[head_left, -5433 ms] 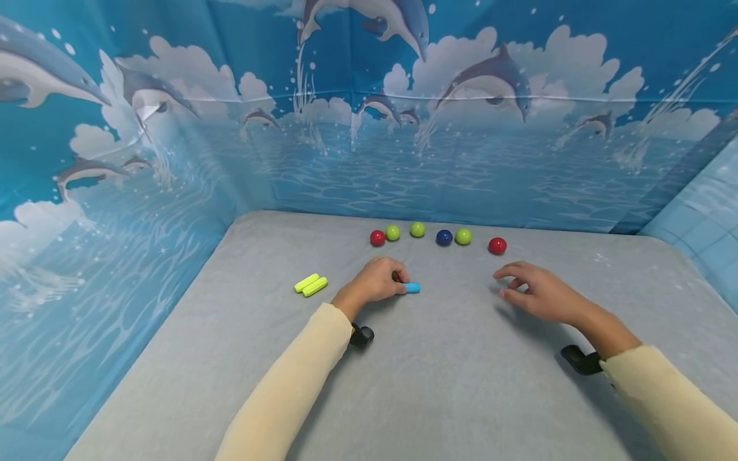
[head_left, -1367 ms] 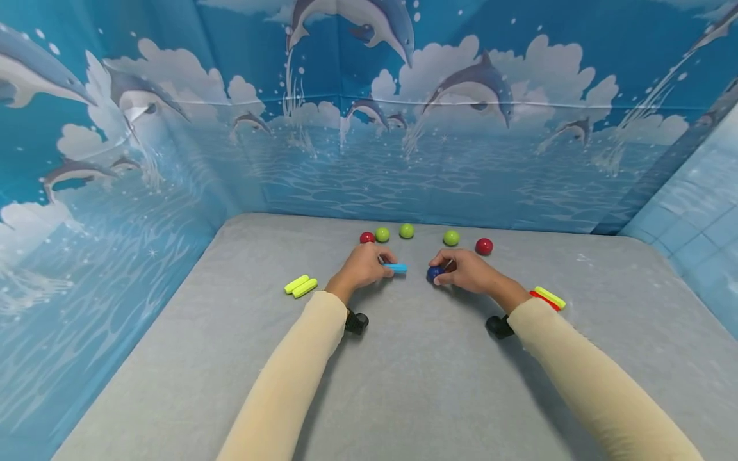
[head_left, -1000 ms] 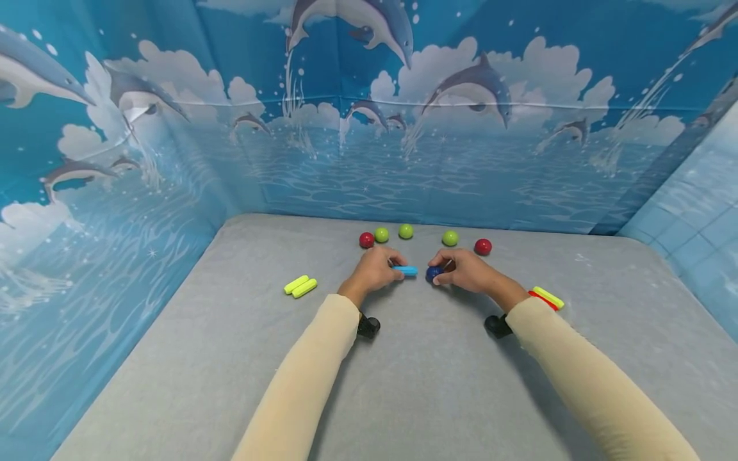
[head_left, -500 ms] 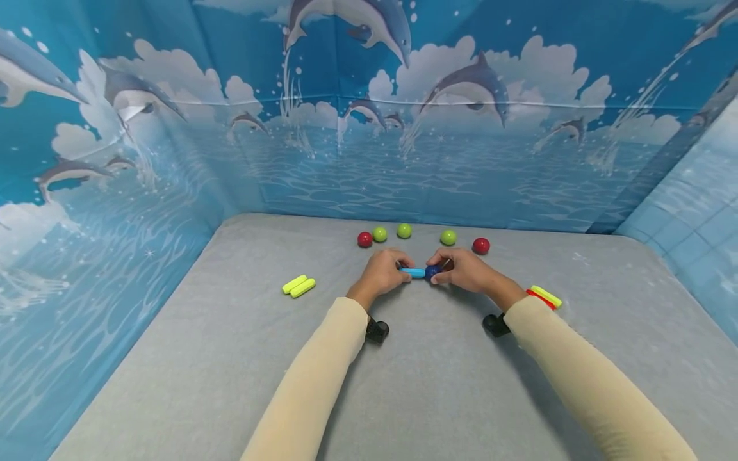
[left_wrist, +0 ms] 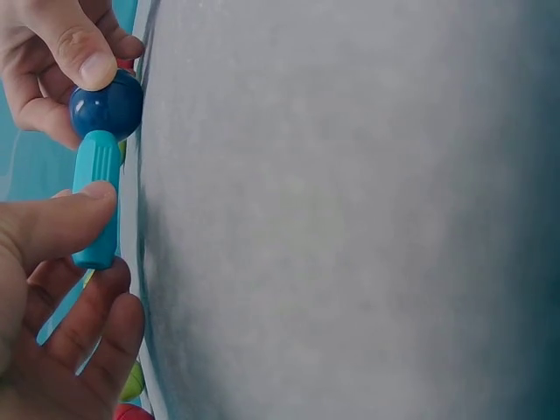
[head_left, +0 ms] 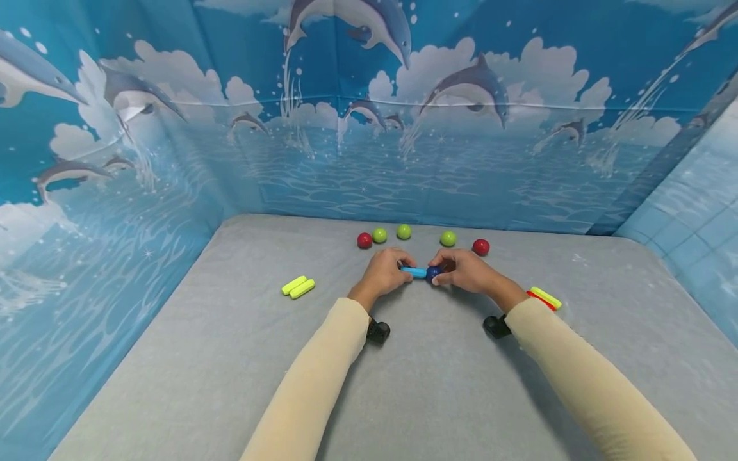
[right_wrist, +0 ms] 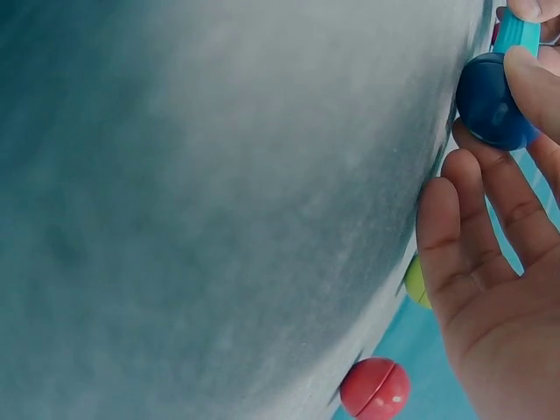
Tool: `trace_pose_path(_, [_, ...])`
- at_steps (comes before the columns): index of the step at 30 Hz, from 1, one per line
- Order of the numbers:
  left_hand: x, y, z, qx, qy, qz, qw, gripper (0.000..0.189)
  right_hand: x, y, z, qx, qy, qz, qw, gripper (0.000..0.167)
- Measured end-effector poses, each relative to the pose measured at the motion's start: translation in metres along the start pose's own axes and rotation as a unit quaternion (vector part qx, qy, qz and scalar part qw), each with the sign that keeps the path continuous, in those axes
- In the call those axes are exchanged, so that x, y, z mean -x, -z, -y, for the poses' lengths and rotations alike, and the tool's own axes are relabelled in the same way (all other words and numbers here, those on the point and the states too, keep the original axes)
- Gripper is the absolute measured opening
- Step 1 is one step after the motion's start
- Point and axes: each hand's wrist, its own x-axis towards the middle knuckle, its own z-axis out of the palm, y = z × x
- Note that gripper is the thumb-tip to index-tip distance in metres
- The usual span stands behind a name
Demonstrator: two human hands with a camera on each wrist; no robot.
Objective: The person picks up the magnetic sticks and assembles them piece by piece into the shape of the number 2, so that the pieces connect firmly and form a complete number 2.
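In the head view my left hand [head_left: 385, 272] pinches a light-blue stick [head_left: 415, 273] with grooved sides between thumb and fingers. My right hand [head_left: 466, 270] holds a dark blue ball [head_left: 434, 274] by its sides. One end of the stick touches the ball, as the left wrist view shows with the blue ball [left_wrist: 107, 105] above the upright stick [left_wrist: 96, 201]. In the right wrist view the ball [right_wrist: 492, 101] has a seam line and sits between thumb and fingertips; the stick is mostly cut off by the frame edge.
Behind the hands stand a red ball [head_left: 364, 240], several green balls [head_left: 404, 232] and another red ball [head_left: 481, 247]. Two yellow sticks [head_left: 298, 287] lie at the left. Beside the right forearm lie a yellow stick [head_left: 546, 298] and a red stick [head_left: 541, 300]. Dolphin-print curtains surround the grey surface [head_left: 432, 384].
The right hand reached in and took the dark blue ball from the row, bringing it nearer. My left hand moved right with the light-blue stick until its end met the ball.
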Motion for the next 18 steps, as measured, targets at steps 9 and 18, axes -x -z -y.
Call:
trace_pose_path(9, [0.0018, -0.0012, 0.0003, 0.006, 0.002, 0.001, 1.0000, 0.014, -0.0008, -0.0007, -0.0011, -0.005, 0.003, 0.002, 1.0000, 0.023])
trace_pose_path(18, [0.0040, 0.0059, 0.0018, 0.017, 0.014, 0.016, 0.9996, 0.028, -0.0001, 0.0008, -0.0015, -0.003, 0.007, 0.002, 1.0000, 0.021])
